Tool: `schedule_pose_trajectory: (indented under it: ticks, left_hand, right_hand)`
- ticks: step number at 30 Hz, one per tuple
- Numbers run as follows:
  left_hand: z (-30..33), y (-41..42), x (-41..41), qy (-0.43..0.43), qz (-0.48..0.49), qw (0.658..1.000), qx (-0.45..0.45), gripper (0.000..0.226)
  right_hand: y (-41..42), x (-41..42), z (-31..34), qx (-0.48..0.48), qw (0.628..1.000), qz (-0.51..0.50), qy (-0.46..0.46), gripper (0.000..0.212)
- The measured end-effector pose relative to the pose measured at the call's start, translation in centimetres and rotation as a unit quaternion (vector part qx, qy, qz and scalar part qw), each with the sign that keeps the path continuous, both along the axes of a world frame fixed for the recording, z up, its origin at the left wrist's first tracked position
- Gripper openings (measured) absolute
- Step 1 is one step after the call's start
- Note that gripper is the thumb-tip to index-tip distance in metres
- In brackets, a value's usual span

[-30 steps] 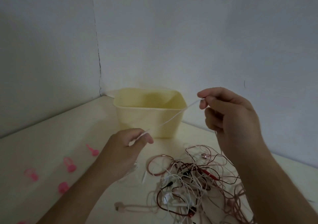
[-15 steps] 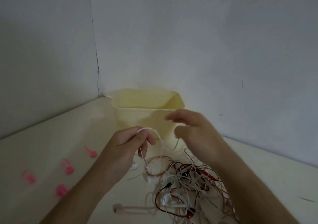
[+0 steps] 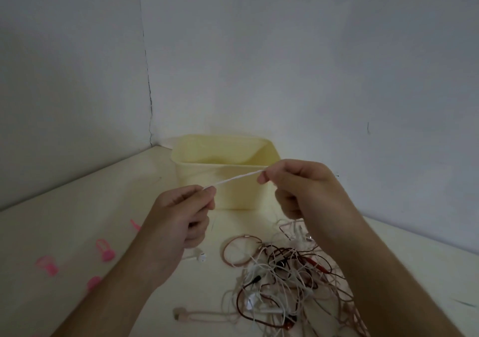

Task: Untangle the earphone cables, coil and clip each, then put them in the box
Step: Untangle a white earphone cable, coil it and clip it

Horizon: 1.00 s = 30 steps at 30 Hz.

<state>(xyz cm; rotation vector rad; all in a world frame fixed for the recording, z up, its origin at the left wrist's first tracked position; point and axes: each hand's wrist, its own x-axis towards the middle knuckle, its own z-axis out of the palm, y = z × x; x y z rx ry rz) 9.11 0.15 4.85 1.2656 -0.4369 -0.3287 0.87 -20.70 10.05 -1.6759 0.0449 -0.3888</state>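
A white earphone cable (image 3: 234, 178) is stretched taut between my two hands, in front of the pale yellow box (image 3: 197, 178). My left hand (image 3: 181, 215) pinches its lower end between thumb and forefinger. My right hand (image 3: 308, 189) pinches the higher end, with the other fingers curled. Below the hands a tangle of white, pink and dark red earphone cables (image 3: 285, 285) lies on the table. A white earbud (image 3: 201, 257) lies under my left wrist.
Several pink clips (image 3: 105, 250) lie on the cream table (image 3: 77, 207) at the left. The open box stands in the corner against grey walls. A pinkish cable with a plug (image 3: 197, 317) lies near the front.
My right hand let go, reached in close to the left hand and took a new grip, then drew the white cable out taut to the right again.
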Motion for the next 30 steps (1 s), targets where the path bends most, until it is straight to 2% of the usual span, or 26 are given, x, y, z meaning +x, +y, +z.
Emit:
schedule_pose_trajectory:
  ticks: [4,7,12,14,19,24,27,30]
  left_hand:
    - [-0.1,0.2,0.4,-0.030,-0.003,0.999,0.017,0.026]
    - [0.0,0.6,0.6,-0.031,-0.026,0.999,-0.004,0.018]
    - [0.1,0.7,0.4,-0.019,-0.069,0.997,-0.016,0.021]
    - [0.4,0.8,0.4,-0.003,-0.086,0.996,-0.038,0.019]
    - [0.7,1.3,0.6,0.049,-0.089,0.990,-0.100,0.030]
    - [0.8,1.0,0.1,0.054,-0.096,0.990,-0.087,0.033]
    - [0.6,1.2,0.3,0.058,-0.143,0.983,-0.096,0.032]
    - [0.3,1.4,0.3,0.048,-0.179,0.978,-0.099,0.053]
  right_hand:
    - [-1.2,0.0,0.7,0.096,0.992,-0.033,-0.077,0.032]
    - [-2.4,-0.3,1.5,0.143,0.985,-0.037,-0.095,0.031]
    - [-2.9,-0.4,1.3,0.119,0.990,-0.055,-0.056,0.030]
    - [-2.9,-0.4,1.2,0.121,0.990,-0.055,-0.051,0.030]
    - [-3.0,-0.2,1.3,0.128,0.990,-0.062,-0.025,0.032]
    - [-2.7,0.1,0.9,0.118,0.989,-0.085,0.018,0.030]
    - [-2.8,0.2,0.6,0.115,0.987,-0.104,0.036,0.028]
    - [-2.7,0.3,0.4,0.084,0.987,-0.120,0.065,0.028]
